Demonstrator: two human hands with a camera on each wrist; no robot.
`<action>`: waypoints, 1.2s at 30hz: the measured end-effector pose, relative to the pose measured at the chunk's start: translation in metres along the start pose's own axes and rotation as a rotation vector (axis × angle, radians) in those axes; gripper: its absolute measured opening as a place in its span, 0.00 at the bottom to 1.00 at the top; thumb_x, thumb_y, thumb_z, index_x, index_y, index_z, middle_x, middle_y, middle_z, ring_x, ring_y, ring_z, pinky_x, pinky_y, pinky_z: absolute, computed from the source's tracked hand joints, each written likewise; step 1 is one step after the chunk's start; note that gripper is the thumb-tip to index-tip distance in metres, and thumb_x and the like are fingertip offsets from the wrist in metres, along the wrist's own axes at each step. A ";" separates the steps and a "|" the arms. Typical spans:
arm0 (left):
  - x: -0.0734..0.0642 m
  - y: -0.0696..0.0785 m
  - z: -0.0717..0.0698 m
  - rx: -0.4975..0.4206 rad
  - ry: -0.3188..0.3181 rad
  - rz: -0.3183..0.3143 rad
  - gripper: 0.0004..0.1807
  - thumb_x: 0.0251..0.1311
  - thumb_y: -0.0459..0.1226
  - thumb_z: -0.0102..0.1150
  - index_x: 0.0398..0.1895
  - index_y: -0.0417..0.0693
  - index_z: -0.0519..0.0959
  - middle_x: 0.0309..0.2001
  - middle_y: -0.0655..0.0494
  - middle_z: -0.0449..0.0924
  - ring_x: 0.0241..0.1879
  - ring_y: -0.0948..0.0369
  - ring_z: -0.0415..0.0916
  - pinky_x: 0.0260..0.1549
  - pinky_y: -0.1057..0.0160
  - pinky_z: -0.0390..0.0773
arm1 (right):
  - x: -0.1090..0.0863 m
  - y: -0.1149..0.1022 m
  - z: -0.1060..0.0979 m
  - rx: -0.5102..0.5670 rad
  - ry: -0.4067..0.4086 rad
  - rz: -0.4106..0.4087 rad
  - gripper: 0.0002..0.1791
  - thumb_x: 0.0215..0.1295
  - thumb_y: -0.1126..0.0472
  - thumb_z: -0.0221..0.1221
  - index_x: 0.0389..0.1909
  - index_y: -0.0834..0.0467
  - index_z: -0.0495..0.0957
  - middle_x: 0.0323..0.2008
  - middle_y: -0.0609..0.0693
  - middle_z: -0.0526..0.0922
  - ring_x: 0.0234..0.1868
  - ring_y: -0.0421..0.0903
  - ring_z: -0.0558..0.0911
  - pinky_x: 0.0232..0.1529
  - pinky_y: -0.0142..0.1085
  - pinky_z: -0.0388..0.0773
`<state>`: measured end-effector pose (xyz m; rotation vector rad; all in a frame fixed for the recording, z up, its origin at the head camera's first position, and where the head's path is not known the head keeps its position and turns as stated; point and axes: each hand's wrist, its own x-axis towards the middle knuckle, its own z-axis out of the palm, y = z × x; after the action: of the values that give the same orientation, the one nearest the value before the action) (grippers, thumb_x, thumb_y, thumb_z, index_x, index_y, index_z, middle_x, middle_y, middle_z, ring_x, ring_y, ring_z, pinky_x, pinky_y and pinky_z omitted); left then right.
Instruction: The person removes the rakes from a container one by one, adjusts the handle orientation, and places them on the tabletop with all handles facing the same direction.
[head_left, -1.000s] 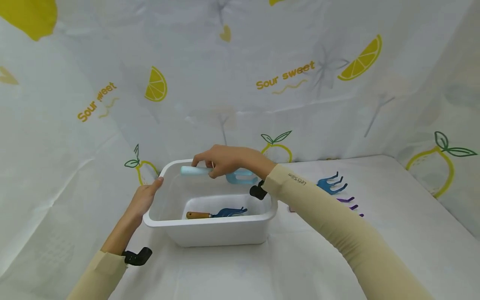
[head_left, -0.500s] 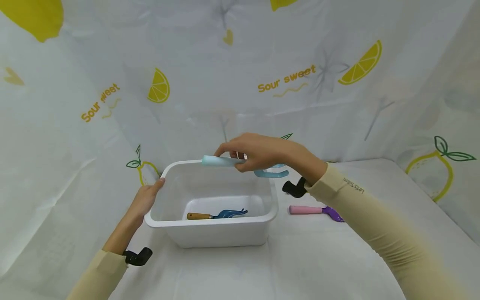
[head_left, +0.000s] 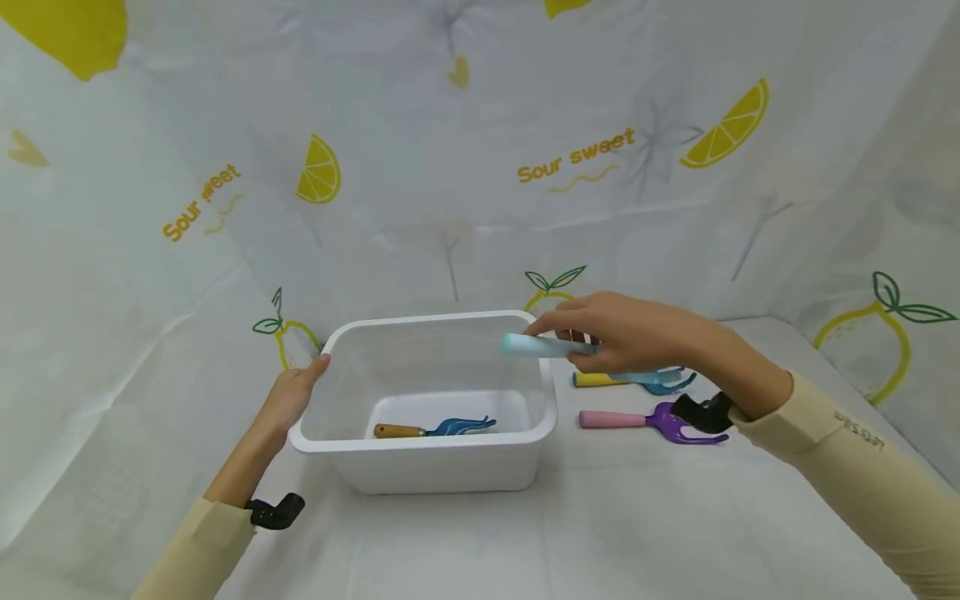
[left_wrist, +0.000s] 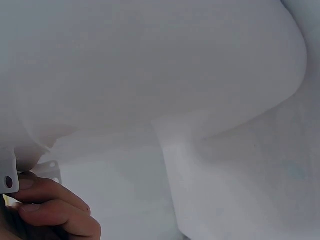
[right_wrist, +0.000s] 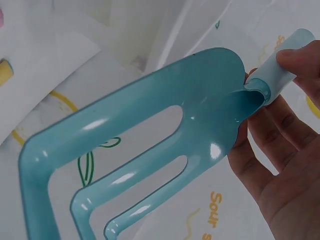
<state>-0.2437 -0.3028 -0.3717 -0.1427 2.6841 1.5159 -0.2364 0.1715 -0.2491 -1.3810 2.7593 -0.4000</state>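
Here, light-blue hand rake (right_wrist: pixel 215 75): handle pinched in the right hand's (head_left: pixel 637 333) curled fingers
Long axis: roughly left-right, handle end towards the white tub's (head_left: pixel 420 447) right rim
Left hand (head_left: pixel 288 398): grips left rim
Tubs: one
Hand rakes: four; one held, wooden-handled rake (head_left: pixel 444 428) inside, yellow-handled rake (head_left: pixel 597 380) and pink-handled rake (head_left: pixel 662 417) on the table (head_left: pixel 637 508)
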 end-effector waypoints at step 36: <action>0.000 0.000 -0.001 -0.043 -0.013 0.011 0.44 0.78 0.64 0.36 0.67 0.31 0.72 0.59 0.33 0.82 0.43 0.57 0.88 0.35 0.60 0.88 | -0.103 0.047 0.063 0.109 -0.113 0.176 0.31 0.71 0.62 0.63 0.70 0.35 0.71 0.44 0.33 0.81 0.41 0.30 0.76 0.40 0.32 0.80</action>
<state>-0.2437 -0.3036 -0.3718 -0.1196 2.6477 1.5724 -0.2016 0.2667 -0.3302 -1.0913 2.6944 -0.4426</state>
